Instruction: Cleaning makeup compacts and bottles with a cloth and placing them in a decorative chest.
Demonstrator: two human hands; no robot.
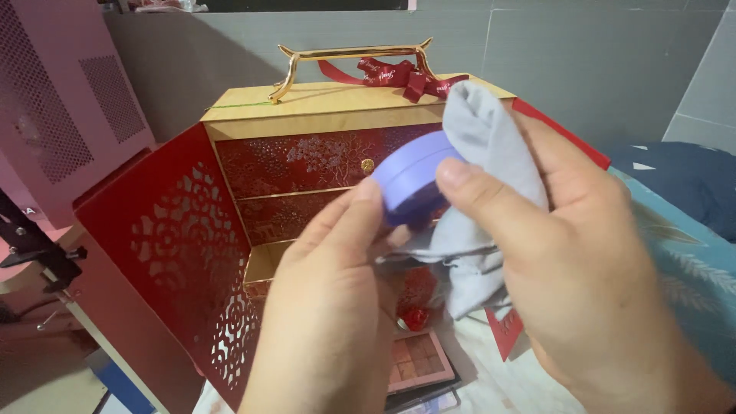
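here the left hand [326, 307] pinches the purple compact [410, 184], and the right hand [583, 253] presses a grey cloth [487, 153] on it. steady rubbing with a firm pinch seems best.

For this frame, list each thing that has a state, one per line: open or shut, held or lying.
Purple round case: shut, held by both hands.
Grey cloth: held in right hand, draped against the case.
Left hand: gripping the case.
Red cabinet box: doors open.
Palette: lying open.
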